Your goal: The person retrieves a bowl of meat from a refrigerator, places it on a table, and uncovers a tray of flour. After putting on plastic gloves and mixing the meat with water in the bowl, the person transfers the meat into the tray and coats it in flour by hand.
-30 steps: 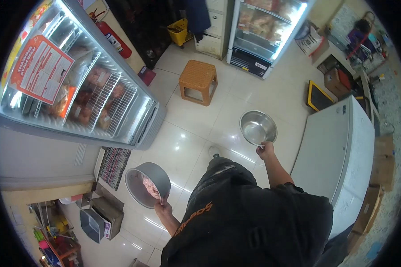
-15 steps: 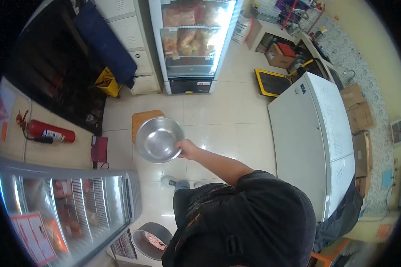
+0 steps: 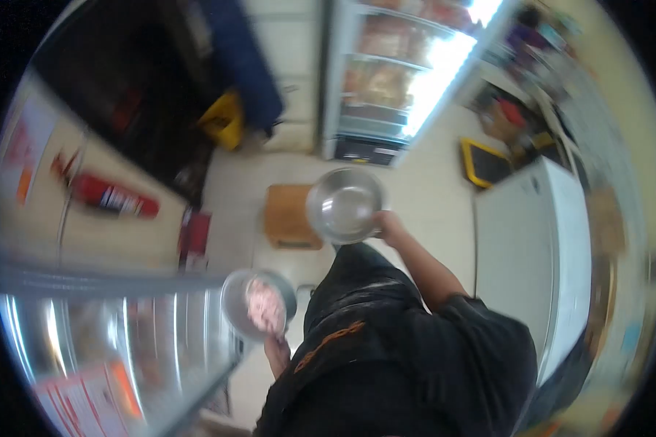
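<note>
My left hand [image 3: 276,352] grips the near rim of a grey pot [image 3: 233,306] at the lower left of the view. Pink raw meat [image 3: 264,304] lies inside the pot. Farther forward, my right hand [image 3: 388,226] is closed on the rim of a shiny steel bowl [image 3: 345,205], which has nothing visible in it. The bowl hangs beside and partly in front of a brown stool [image 3: 290,217]. The view is blurred by motion.
A glass-door fridge [image 3: 386,80] stands ahead, another [image 3: 160,335] at the lower left. A white chest freezer [image 3: 517,255] is on the right, a black and yellow trolley [image 3: 486,163] beyond it. A fire extinguisher [image 3: 116,196] and a yellow bucket [image 3: 224,121] are at the left.
The view has swung left and partly back. The steel bowl has come over beside the stool, and the pot, hidden in part half a second ago, shows more fully with its meat. Both holds continue.
</note>
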